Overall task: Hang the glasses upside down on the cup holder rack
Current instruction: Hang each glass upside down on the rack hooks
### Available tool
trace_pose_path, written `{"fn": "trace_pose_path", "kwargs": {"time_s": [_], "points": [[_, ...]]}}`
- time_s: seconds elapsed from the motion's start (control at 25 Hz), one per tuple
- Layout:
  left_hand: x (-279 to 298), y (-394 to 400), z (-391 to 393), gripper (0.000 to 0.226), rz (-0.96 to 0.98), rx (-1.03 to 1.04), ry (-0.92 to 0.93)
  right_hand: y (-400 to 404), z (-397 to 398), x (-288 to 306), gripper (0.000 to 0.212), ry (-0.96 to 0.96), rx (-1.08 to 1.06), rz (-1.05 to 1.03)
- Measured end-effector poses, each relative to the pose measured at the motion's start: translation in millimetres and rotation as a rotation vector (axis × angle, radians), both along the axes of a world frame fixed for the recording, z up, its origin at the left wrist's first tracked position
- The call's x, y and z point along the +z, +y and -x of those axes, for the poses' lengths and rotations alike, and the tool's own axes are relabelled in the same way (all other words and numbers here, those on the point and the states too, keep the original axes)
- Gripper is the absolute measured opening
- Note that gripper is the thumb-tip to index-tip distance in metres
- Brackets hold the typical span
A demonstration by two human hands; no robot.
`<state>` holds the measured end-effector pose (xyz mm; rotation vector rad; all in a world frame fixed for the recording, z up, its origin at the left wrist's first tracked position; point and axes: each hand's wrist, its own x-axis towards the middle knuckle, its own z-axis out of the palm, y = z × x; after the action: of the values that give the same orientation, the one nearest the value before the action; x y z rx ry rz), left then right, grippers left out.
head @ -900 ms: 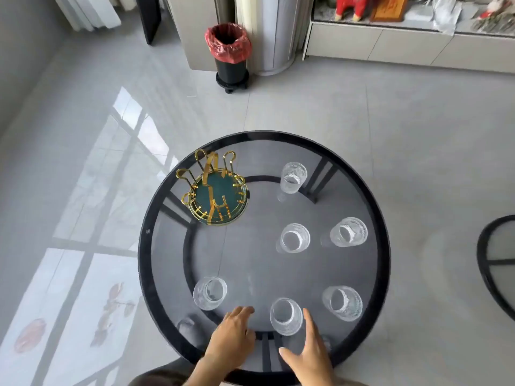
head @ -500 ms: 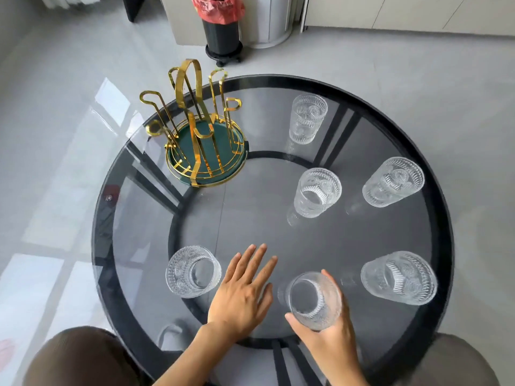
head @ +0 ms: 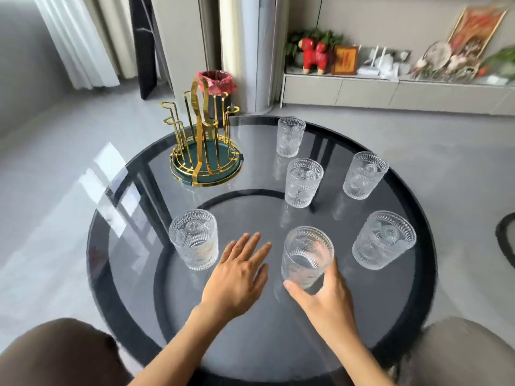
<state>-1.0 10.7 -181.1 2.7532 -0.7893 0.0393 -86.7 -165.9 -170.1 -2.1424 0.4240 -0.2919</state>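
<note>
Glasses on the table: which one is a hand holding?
The nearest glass, front centre. The right hand wraps its base; the left hand lies flat beside it. The other five stand untouched.

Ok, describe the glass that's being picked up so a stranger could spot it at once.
Start at the round dark glass table with six clear ribbed glasses. Go to its near edge, right of centre. The glass there is the only one wrapped by a hand, the right hand; the other five stand untouched.

shelf ornaments (head: 446, 59) blurred, second table (head: 505, 246) cut off at right edge
</note>
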Motion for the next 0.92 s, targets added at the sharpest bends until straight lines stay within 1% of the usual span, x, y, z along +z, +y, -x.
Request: {"fn": "trace_pose_path", "kwargs": {"time_s": [0.08,0.2,0.32,0.36,0.44,0.48,0.56,0.64,0.68,0.76,0.8,0.84,0.92], "points": [[2.0,-1.5,2.8,0.054,0.019,0.002,-0.004,2.9,1.5,2.9,0.092,-0.024,-0.001,0.013],[2.3,-2.1,9.6,0.054,-0.009,0.011,-0.007,2.8,1.1,4.0,0.084,-0.038,-0.031,0.019],[10.0,-3.3,21.8,0.054,-0.046,0.036,0.005,4.8,-0.1,5.4,0.087,-0.036,-0.023,0.029],[16.8,-3.8,24.0,0.052,-0.085,0.024,0.011,5.0,-1.5,5.1,0.086,-0.039,-0.017,0.031],[37.7,-3.0,24.7,0.044,-0.142,-0.016,0.034,3.2,-4.3,3.6,0.076,-0.052,0.001,0.001],[52.7,1.4,23.6,0.037,-0.111,-0.045,0.040,3.8,-6.6,3.8,0.070,-0.059,0.009,-0.027],[91.2,17.3,16.4,0.027,0.086,-0.149,0.079,6.4,-12.9,3.9,0.063,-0.075,0.029,-0.078],[133.1,39.6,-8.2,0.022,0.283,-0.171,0.088,12.2,-24.7,5.5,0.064,-0.113,0.072,-0.143],[151.8,51.4,-26.6,0.021,0.378,-0.149,0.042,16.7,-33.3,9.5,0.064,-0.152,0.102,-0.180],[178.3,71.3,-69.5,0.017,0.533,-0.040,-0.089,27.7,-53.1,26.1,0.064,-0.242,0.183,-0.268],[187.1,77.5,-93.0,0.016,0.566,0.021,-0.154,32.7,-65.8,38.3,0.062,-0.287,0.230,-0.313],[193.4,80.6,-116.5,0.018,0.558,0.066,-0.221,36.9,-78.3,52.3,0.061,-0.323,0.279,-0.353],[198.7,84.9,-166.0,0.027,0.447,0.085,-0.313,43.4,-106.4,81.4,0.057,-0.386,0.344,-0.416]]}}
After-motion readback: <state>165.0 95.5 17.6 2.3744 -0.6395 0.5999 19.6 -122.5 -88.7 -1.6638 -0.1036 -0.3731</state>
